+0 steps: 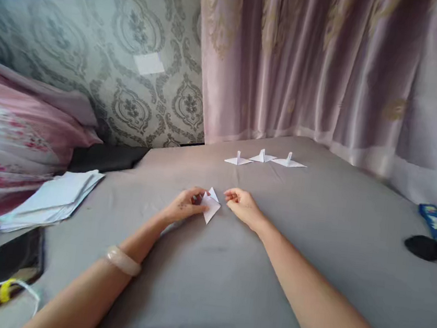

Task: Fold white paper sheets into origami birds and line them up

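Note:
A small folded piece of white paper (211,208), diamond-shaped with a pointed flap at its top, is pinched between the thumb and fingers of my left hand (186,205). It is held low over the grey surface, around the middle of the view. Just to its right, my right hand (242,205) is loosely closed, fingertips curled toward the thumb. A narrow gap separates it from the paper, and nothing shows in its fingers. Farther back stand three folded white paper pieces (238,160), each with flat pointed sides and a small upright part.
A stack of white paper (55,195) lies at the left, near a dark phone (18,257) and a white cable with a yellow tie (5,291). On the right are a blue packet (434,223) and a black oval object (424,248). Pink curtains (277,60) hang behind.

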The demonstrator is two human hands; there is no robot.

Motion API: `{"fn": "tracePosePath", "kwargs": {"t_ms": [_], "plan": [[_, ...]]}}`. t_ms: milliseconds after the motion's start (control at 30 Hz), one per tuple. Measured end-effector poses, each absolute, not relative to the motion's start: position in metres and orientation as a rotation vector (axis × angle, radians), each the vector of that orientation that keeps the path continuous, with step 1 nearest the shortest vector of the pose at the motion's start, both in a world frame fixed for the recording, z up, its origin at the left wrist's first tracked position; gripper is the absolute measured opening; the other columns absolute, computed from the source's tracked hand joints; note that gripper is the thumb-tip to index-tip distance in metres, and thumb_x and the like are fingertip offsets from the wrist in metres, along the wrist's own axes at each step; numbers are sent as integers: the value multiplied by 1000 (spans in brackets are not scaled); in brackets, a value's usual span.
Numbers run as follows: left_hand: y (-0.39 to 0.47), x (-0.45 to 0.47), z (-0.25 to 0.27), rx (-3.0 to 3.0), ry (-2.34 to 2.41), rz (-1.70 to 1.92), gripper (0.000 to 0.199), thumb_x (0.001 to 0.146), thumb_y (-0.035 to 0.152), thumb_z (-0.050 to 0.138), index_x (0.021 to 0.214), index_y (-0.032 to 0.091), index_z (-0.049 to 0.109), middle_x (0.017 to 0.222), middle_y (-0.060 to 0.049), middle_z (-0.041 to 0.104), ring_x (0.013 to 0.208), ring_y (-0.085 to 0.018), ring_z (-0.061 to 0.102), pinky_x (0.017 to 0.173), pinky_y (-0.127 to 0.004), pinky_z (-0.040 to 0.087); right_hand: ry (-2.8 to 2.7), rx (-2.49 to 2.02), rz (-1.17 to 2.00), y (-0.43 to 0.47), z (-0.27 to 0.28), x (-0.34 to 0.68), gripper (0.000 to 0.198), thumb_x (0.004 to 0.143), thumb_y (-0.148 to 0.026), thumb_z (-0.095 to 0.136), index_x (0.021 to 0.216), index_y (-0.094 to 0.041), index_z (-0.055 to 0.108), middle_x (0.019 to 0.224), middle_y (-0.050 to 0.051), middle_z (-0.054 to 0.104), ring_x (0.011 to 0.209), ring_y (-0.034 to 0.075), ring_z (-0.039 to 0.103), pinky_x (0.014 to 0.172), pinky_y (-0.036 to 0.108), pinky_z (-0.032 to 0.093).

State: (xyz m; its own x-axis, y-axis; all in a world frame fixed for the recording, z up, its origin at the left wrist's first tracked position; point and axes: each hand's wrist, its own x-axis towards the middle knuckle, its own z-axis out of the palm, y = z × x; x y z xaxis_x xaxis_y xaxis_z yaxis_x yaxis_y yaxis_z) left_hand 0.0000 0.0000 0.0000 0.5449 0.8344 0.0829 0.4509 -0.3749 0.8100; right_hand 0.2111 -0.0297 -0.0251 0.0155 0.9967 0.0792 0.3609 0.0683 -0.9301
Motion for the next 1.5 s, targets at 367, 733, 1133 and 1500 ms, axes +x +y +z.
{"fn": "tracePosePath", "kwargs": {"t_ms": [367, 733, 1133, 1500], "plan": [[-4, 9, -3, 2028, 1160, 591, 39, 73, 34, 70, 105, 18, 55, 83, 0, 57, 74, -15, 53, 71, -28, 45, -1640, -1416, 846, -38, -25, 209, 9, 73, -23, 60, 81, -20, 65, 76, 1, 67, 69, 15, 60, 68, 27, 46], [-11, 4, -14, 1994, 1119, 805, 71, 66, 19, 75, 128, 18, 42, 119, -12, 53, 112, -26, 52, 99, -42, 42, -1700, -1571, 777, -38, -25, 209, 18, 77, -32, 59, 90, -20, 64, 75, 0, 64, 63, 14, 54, 64, 28, 45], [-9, 12, -5, 1887, 1144, 787, 3, 79, 16, 58, 79, 18, 58, 78, 1, 60, 72, -14, 55, 68, -25, 42, -1740, -1643, 707, -40, -20, 203, 17, 81, -38, 59, 78, -21, 61, 75, 0, 59, 64, 13, 52, 60, 27, 41], [-13, 13, -2, 1815, 1055, 797, 13, 83, 25, 58, 73, 17, 60, 64, 5, 50, 63, -10, 44, 58, -20, 33, -1768, -1567, 725, -46, -17, 198, 15, 83, -35, 60, 78, -21, 59, 75, 0, 59, 63, 13, 51, 60, 26, 41]]}}
